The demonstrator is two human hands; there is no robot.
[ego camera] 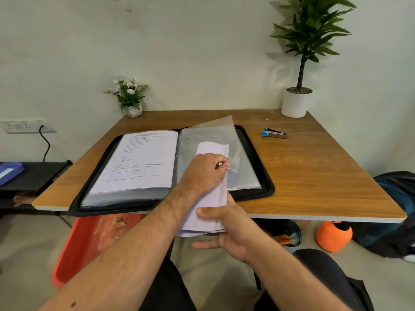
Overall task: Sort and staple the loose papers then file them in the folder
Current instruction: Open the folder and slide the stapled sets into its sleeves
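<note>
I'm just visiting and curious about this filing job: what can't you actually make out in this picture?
- Head view: print on the filed page is too small and blurred to read.
- Whether the paper bundle is stapled: left hand and right hand cover its edges.
- Stapler: too small to tell if it holds staples.
- Under the table: items cut off by its edge.

Black-edged folder (pixel 268 187) with clear sleeves, white printed papers (pixel 208 212), blue-and-silver stapler (pixel 274 133), wood-grain brown table (pixel 325 176), white plant pot (pixel 294 104).
</note>
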